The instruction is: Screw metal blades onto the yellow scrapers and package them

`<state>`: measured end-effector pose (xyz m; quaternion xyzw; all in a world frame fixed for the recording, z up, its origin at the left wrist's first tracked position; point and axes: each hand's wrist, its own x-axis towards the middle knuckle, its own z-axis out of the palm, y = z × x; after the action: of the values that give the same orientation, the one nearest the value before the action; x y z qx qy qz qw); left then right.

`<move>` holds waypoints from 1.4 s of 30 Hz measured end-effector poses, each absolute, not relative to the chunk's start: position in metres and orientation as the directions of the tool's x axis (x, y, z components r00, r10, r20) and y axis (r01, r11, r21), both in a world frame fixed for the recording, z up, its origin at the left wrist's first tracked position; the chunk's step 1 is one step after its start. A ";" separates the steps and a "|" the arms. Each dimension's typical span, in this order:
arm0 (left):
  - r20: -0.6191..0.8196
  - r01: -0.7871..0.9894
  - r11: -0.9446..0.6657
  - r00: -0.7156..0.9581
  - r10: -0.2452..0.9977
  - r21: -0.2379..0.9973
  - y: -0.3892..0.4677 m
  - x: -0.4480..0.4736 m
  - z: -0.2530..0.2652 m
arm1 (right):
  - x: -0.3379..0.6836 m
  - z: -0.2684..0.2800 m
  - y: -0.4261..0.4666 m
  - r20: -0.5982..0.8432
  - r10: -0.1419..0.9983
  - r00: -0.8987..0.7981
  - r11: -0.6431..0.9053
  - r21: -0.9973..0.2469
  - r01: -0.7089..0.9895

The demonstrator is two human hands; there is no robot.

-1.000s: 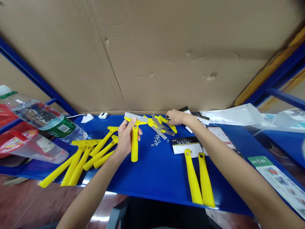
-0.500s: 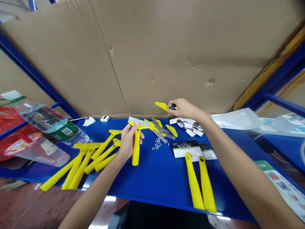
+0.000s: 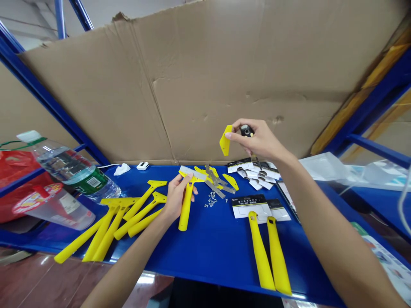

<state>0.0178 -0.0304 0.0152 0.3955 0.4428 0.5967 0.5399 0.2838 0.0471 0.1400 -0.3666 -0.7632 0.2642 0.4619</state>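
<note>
Yellow plastic, long and smooth: two handles [image 3: 269,252] lie side by side at the near edge of the blue table [image 3: 212,239]. Your left hand [image 3: 176,197] wraps its fingers around a yellow scraper [image 3: 186,201] whose grey blade [image 3: 192,172] points away from you, resting on the table. Farther off, raised before the cardboard [image 3: 199,81], your right hand [image 3: 257,139] pinches a small yellow plate [image 3: 225,141] and a black-handled tool [image 3: 246,130].

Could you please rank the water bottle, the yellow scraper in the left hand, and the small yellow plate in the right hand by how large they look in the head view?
1. Water bottle
2. Yellow scraper
3. Small yellow plate, raised nearer the camera, yet clearly smallest
</note>
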 end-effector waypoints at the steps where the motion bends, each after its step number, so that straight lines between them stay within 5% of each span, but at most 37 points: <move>1: -0.009 -0.295 -0.021 -0.099 0.995 0.955 -0.030 0.018 0.014 | 0.284 0.140 0.047 0.493 0.806 -0.326 0.585 -0.744 0.323; 21: -0.087 -0.149 0.103 0.112 0.990 0.984 -0.033 0.021 0.009 | 0.259 0.133 0.041 0.283 0.829 -0.483 0.518 -0.714 0.470; 31: -0.141 -0.132 0.169 0.200 0.970 0.977 -0.035 0.025 0.007 | 0.227 0.092 0.052 0.214 0.639 -0.739 0.701 -0.558 0.444; 42: -0.093 -0.232 0.143 0.213 0.973 0.962 -0.029 0.023 -0.001 | 0.226 0.085 0.051 0.047 0.647 -0.761 0.580 -0.678 0.451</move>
<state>0.0225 -0.0291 -0.0011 0.4509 0.4104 0.4746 0.6348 0.2263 0.0506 0.0847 -0.3128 -0.8768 0.3345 0.1463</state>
